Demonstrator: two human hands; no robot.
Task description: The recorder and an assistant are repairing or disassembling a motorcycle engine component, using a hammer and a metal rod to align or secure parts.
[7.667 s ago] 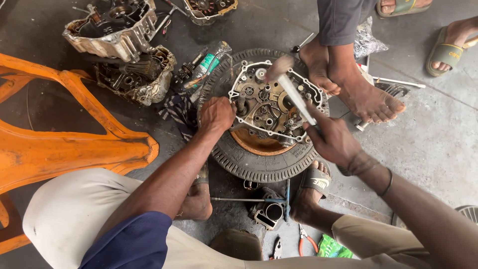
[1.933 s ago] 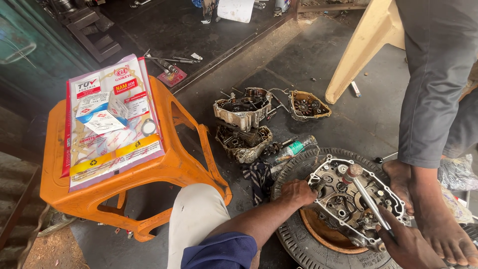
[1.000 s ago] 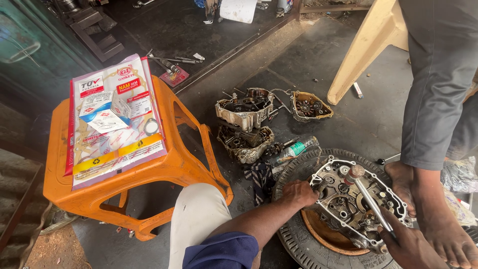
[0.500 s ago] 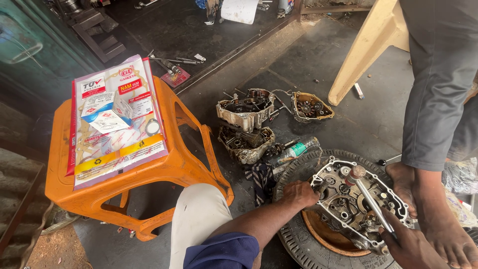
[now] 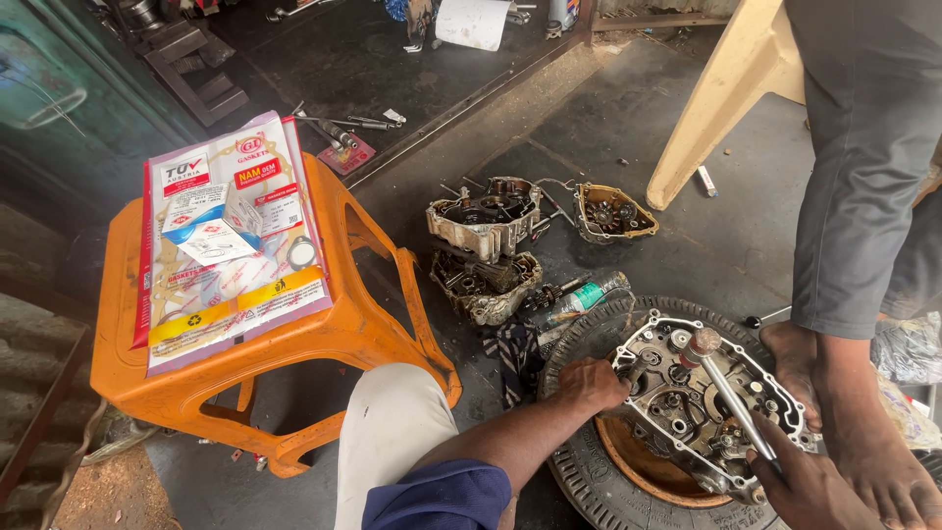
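1. Engine case (image 5: 702, 407) sits face-up on the tyre (image 5: 599, 481), which cradles it off the floor so it cannot rock; your right hand (image 5: 814, 486) is wrapped shut around the lower end of a metal hammer handle (image 5: 734, 407), its head (image 5: 702, 343) resting on the upper edge of the case — held low on the shaft, likely for swing.
2. Your left hand (image 5: 589, 381) is curled over the case's left rim, fingers closed on its edge, seemingly to steady it; your knee sits just beside the tyre.
3. Another person's bare foot (image 5: 878, 451) presses at the tyre's right side, next to the case — probably bracing it.
4. Further out, two other engine parts (image 5: 483, 240) and a small cover (image 5: 610, 211) lie on the floor above the tyre; a green-and-clear bottle (image 5: 584, 297) lies between them and the tyre; an orange stool (image 5: 285, 334) to the left carries a flat gasket packet (image 5: 226, 240).
5. Compared with the frame nearly eight seconds back, your view has swung left and up — the stool and packet now fill the left side; both hands stay where they were on case and hammer.
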